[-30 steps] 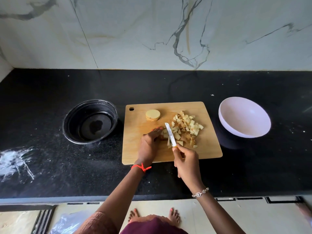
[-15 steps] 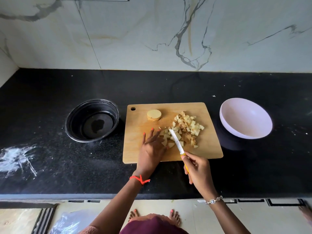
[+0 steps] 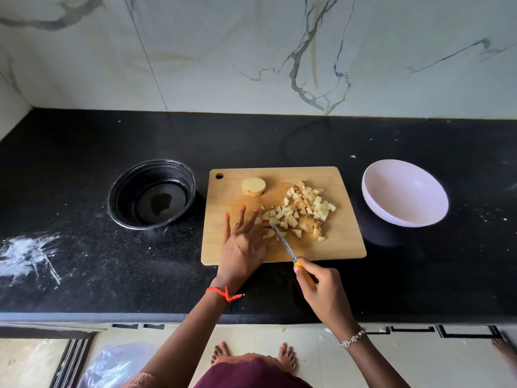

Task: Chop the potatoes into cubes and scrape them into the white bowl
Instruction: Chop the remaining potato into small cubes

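Since a moment ago the left hand [image 3: 243, 245] has spread flat beside the potato cubes [image 3: 300, 212] on the cutting board [image 3: 341, 242] while the right hand [image 3: 321, 287] grips the knife [image 3: 282, 242], leaving one potato round [image 3: 253, 186] uncut and the white bowl [image 3: 405, 193] unfilled.

Counted: one board [image 3: 345, 245]; one knife [image 3: 283, 243]; two bowls, one black [image 3: 152, 194], one white [image 3: 404, 193]; one round potato slice [image 3: 253, 186]; one heap of cubes [image 3: 300, 210], too many to count; two hands, left [image 3: 242, 248], right [image 3: 323, 286].
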